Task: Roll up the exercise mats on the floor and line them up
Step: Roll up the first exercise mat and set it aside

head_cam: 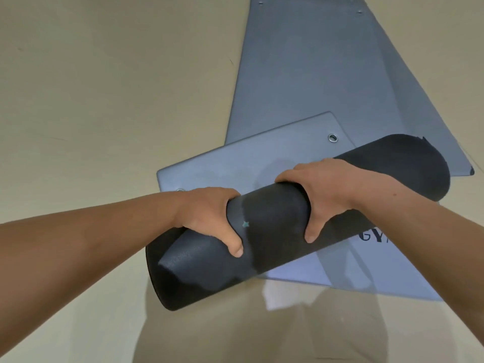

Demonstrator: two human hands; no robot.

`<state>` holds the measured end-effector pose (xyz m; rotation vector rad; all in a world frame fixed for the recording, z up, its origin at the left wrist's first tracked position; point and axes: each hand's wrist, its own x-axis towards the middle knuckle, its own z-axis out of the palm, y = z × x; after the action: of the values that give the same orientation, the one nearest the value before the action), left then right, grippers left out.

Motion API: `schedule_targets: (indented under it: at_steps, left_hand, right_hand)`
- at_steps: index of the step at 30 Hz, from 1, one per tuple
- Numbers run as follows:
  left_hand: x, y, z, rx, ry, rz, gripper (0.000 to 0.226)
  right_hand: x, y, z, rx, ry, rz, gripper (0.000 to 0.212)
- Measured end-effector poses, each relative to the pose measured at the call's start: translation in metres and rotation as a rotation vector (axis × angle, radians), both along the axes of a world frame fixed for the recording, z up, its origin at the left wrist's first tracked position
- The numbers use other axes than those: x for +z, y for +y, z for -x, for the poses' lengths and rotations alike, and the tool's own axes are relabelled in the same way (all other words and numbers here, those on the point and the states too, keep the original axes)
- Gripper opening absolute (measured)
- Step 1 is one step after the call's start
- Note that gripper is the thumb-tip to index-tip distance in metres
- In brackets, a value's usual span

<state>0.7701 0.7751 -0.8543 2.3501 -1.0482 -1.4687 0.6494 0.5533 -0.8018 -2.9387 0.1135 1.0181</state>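
Over the near grey mat on the floor, a rolled black mat lies diagonally. Left hand and right hand both wrap around its middle. Another grey mat stretches flat toward the floor's far edge.

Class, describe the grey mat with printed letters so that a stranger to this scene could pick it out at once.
On the beige floor two grey mats lie flat. Take the nearer grey mat, lying crosswise over the end of the longer grey mat, under the rolled black mat gripped by the left hand and right hand. Only it shows dark letters, "GY".
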Motion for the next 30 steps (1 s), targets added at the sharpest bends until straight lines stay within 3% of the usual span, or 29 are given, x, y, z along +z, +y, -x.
schedule_targets:
  at_steps: [2, 4, 9, 11, 16, 19, 22, 24, 27, 28, 30]
  left_hand:
    - [-0.006, -0.001, -0.010, 0.042, 0.108, -0.002, 0.079]
    - [-0.009, 0.000, -0.028, 0.101, 0.147, -0.012, 0.087]
    - [-0.014, 0.016, -0.065, 0.271, 0.028, 0.038, 0.145]
    - [-0.012, 0.020, -0.069, 0.283, -0.064, 0.094, 0.142]
    - [0.034, 0.006, -0.063, 0.037, -0.473, -0.004, 0.089]
    - [0.048, 0.002, -0.030, -0.125, -0.587, -0.147, 0.089]
    - [0.020, 0.014, 0.007, -0.228, -0.767, -0.135, 0.102]
    - [0.000, 0.024, 0.006, -0.200, -0.787, 0.002, 0.113]
    - [0.002, 0.042, -0.024, -0.078, -0.701, 0.176, 0.109]
    - [0.003, 0.048, -0.033, -0.072, -0.702, 0.192, 0.109]
    - [0.003, 0.051, -0.038, -0.093, -0.796, 0.146, 0.107]
  right_hand:
    - [0.003, -0.001, 0.004, -0.048, 0.019, -0.051, 0.132]
    - [0.006, 0.001, 0.005, -0.025, -0.032, 0.021, 0.142]
    - [-0.013, 0.037, 0.003, 0.030, -0.149, 0.245, 0.157]
    - [-0.027, 0.047, 0.000, 0.031, -0.146, 0.317, 0.166]
    - [-0.019, 0.032, -0.032, 0.063, -0.137, 0.269, 0.161]
    - [-0.010, 0.032, -0.053, 0.002, -0.094, 0.208, 0.161]
    - [-0.004, 0.035, -0.061, -0.079, -0.136, 0.189, 0.159]
    - [-0.002, 0.042, -0.054, -0.112, -0.250, 0.223, 0.142]
    - [-0.006, 0.051, -0.039, -0.073, -0.407, 0.189, 0.101]
    - [-0.009, 0.052, -0.037, -0.044, -0.400, 0.166, 0.096]
    - [-0.017, 0.052, -0.038, 0.005, -0.340, 0.197, 0.117]
